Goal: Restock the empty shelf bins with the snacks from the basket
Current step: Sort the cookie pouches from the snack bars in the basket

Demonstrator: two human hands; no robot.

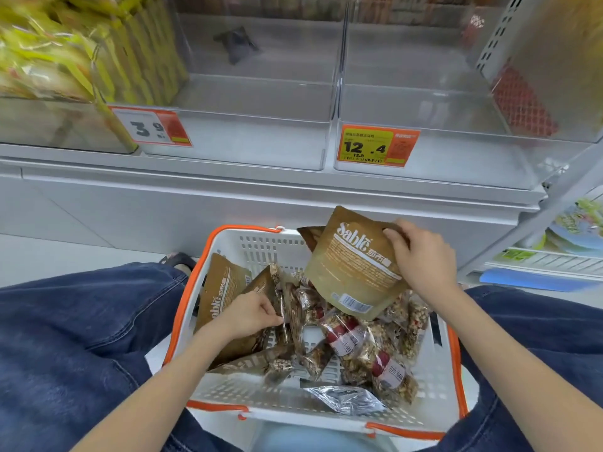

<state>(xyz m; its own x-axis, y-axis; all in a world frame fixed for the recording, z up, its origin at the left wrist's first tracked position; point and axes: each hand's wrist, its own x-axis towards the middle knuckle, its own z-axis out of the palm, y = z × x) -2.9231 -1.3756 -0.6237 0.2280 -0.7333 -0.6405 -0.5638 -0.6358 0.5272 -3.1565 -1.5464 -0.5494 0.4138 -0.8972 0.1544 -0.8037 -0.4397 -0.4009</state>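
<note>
**Pouch lifted over the basket**

Our right hand [424,256] grips a brown pouch [354,259] above the basket [434,406]. Our left hand [248,316] pinches a clear packet [287,308] inside it. Two clear bins [257,141] stand on the shelf beyond.

Retail shop, snack aisle. Evidence: clear acrylic shelf bins [424,102] on a white metal shelf [261,190], each front carrying a printed price tag: one reads 3.9 [150,127], another orange-yellow one 12.4 [378,145]. Left bin packed with yellow-wrapped packets [65,50]. White shopping basket with orange rim [385,415] on the floor, full of packaged snacks incl. brown "Sablé" pouches [355,259]. Perforated shelf upright [502,31] at right, more goods on a lower rack [567,236].
</note>
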